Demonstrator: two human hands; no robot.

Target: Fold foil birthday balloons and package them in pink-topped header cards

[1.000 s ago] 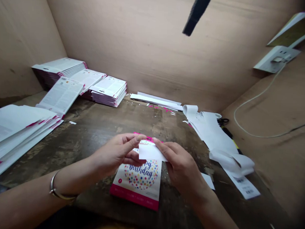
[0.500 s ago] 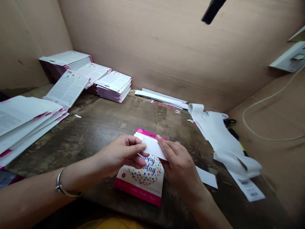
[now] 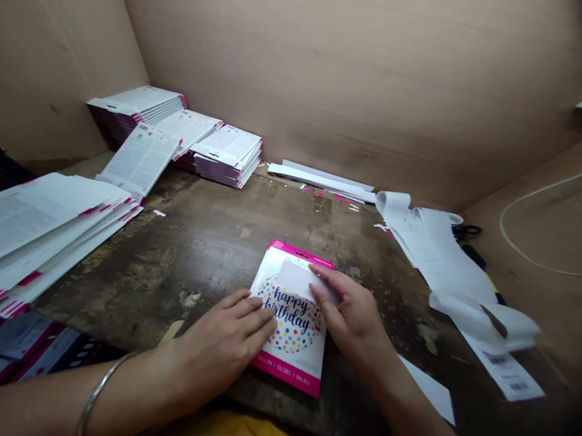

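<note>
Left hand [image 3: 224, 343]: flat, fingers spread wide, pressing the near-left edge of the balloon packet [image 3: 292, 320]; grips nothing.
Right hand [image 3: 349, 312]: fingers narrow, fingertips on a white label [image 3: 298, 280] lying on the upper part of the packet; whether it pinches the label or only presses it, cannot tell.
Balloon packet: flat on the tabletop [image 3: 214, 241], near centre, pink border, "happy birthday" over coloured dots.
Far left: leaflet stacks [image 3: 179, 128] against the cardboard wall [image 3: 353, 74], one sheet sliding off toward the near side.
Near left: larger fanned leaflet pile [image 3: 42, 225], well apart from the hands.
Far centre: white card strips [image 3: 321, 179] with pink scraps beside them.
Right: label backing strip [image 3: 442, 261], crumpled, running near-right; scissors [image 3: 467, 232] just beyond it; white cable [image 3: 535, 195] on the right cardboard panel.
In the way: nothing between hands and packet; right wrist covers a white paper slip [image 3: 432, 391].
Change: half a second ago the label was held clear above the packet between both hands; now it is down on the packet, and the left hand has dropped flat onto the packet's edge.
</note>
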